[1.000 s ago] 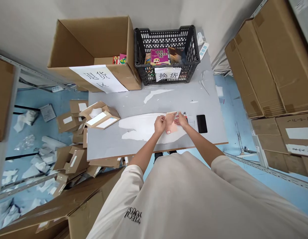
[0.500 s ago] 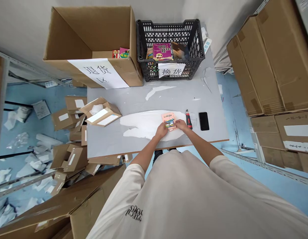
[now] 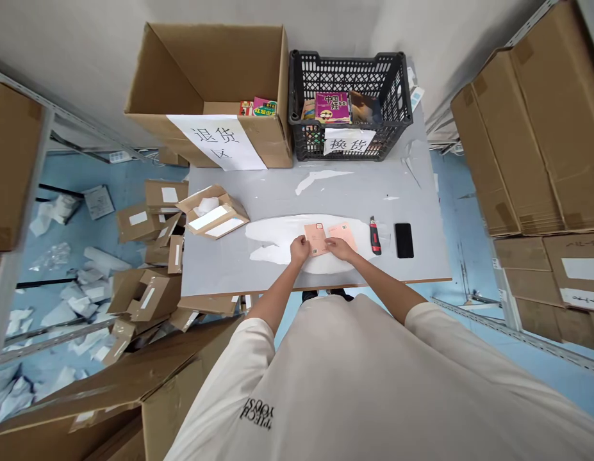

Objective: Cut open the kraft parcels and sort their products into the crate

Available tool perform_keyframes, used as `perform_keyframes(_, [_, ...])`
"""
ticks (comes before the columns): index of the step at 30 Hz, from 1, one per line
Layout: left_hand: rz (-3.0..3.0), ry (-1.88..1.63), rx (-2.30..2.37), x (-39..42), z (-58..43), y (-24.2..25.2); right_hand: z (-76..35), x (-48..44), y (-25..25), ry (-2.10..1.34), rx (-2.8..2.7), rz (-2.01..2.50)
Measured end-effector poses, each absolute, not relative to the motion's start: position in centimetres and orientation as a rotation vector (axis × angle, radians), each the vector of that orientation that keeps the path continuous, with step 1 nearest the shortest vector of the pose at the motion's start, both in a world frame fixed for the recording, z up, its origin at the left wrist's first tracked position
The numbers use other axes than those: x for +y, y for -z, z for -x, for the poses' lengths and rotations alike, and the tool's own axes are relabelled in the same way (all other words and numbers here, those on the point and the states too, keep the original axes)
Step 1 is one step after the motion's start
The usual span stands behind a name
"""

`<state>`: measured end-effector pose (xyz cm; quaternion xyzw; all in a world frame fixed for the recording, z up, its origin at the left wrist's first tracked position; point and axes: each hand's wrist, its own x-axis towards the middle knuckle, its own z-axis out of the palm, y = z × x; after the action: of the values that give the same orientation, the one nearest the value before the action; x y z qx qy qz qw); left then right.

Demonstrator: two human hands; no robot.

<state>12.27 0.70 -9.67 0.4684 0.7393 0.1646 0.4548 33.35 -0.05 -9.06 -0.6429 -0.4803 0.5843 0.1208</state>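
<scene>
Over the white patch (image 3: 272, 229) on the grey table, a thin pink booklet (image 3: 316, 237) shows a plain side with a small square code. My left hand (image 3: 300, 248) is closed on its left edge. My right hand (image 3: 339, 248) pinches near its lower right edge. A second pink booklet (image 3: 343, 232), also with a small code, lies just right of the first, partly covered by my right hand. A red and black utility knife (image 3: 375, 237) lies to the right of my right hand, with a black phone (image 3: 404, 241) beyond it.
A large cardboard box (image 3: 181, 137) and a black plastic crate (image 3: 349, 115), both holding books, stand at the back. A small opened carton (image 3: 220, 214) sits at the table's left. Cartons (image 3: 150, 298) litter the floor at left; stacked boxes (image 3: 537, 128) stand at right.
The pink item with a coloured picture now shows as two pink booklets with plain, coded sides. My hands have spread slightly apart. The surroundings have shifted rightward in view.
</scene>
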Motion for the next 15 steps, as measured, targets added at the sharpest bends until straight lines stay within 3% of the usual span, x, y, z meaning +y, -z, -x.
perform_keyframes(10, [-1.063,-0.378,1.739,-1.2,-10.9,10.7,-31.1,-0.4,8.0,-1.715,-1.085,2.016])
perform_keyframes(15, [-1.031,-0.533,1.534,-0.5,-10.5,10.3,-29.2,0.4,6.4,-1.579,-0.959,2.009])
